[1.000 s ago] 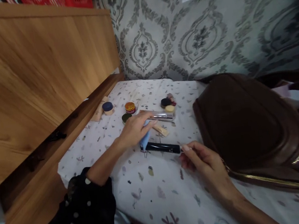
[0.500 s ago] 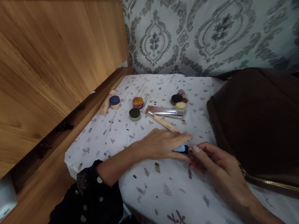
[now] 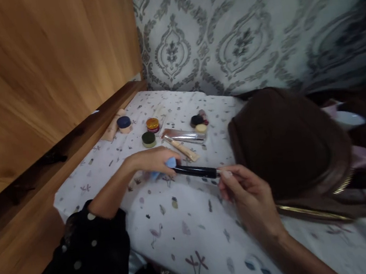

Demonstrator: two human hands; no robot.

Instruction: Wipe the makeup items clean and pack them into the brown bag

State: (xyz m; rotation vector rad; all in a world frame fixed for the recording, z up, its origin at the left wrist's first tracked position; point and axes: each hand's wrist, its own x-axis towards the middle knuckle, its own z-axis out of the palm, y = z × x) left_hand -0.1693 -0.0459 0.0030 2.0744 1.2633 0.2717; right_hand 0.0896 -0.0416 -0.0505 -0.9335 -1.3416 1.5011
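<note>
My right hand point(image 3: 246, 191) pinches the silvery right end of a slim black tube point(image 3: 196, 171), which lies nearly level above the printed cloth. Its exact kind I cannot make out. My left hand point(image 3: 154, 161) is closed around a light blue cloth point(image 3: 172, 162) at the tube's other end; the palm hides part of both. Just beyond the hands lie a beige tube point(image 3: 182, 148) and a silver-and-pink tube point(image 3: 184, 135). A jar with a dark green lid point(image 3: 148, 139) sits behind my left hand.
A brown leather bag point(image 3: 285, 146) with a gold zip stands at the right. Farther back are an orange-lidded jar point(image 3: 152, 125), a blue-lidded jar point(image 3: 124, 124), a peach tube point(image 3: 113, 126) and a black round lid point(image 3: 197, 120). A wooden cabinet point(image 3: 48, 60) borders the left.
My left hand has slid leftward along the black tube with the blue cloth, so more of the tube shows. My right hand keeps its pinch. The view has turned right, showing more beyond the bag.
</note>
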